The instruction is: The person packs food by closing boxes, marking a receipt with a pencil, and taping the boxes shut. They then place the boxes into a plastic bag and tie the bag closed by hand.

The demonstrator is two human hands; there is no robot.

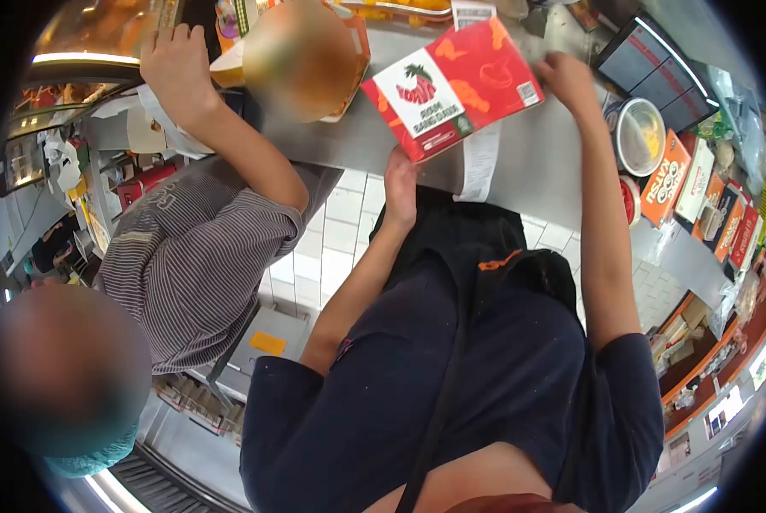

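Observation:
A red carton with a white printed panel (pixel 477 77) is tilted above the steel counter (pixel 315 144). My left hand (pixel 402 188) holds its lower left corner, with the fingers partly behind the carton. At the carton's right end is my right hand (pixel 567 84), fingers curled; whether it touches the carton or grips anything is too small to tell. A long white paper slip (pixel 479 167) hangs over the counter's front edge, below the carton.
A co-worker in a striped shirt (pixel 208 282) stands at the left, a hand (pixel 178 73) over the counter. To the right are a dark screen (pixel 656 73), a clear round tub (pixel 638 137) and an orange carton (pixel 665 179).

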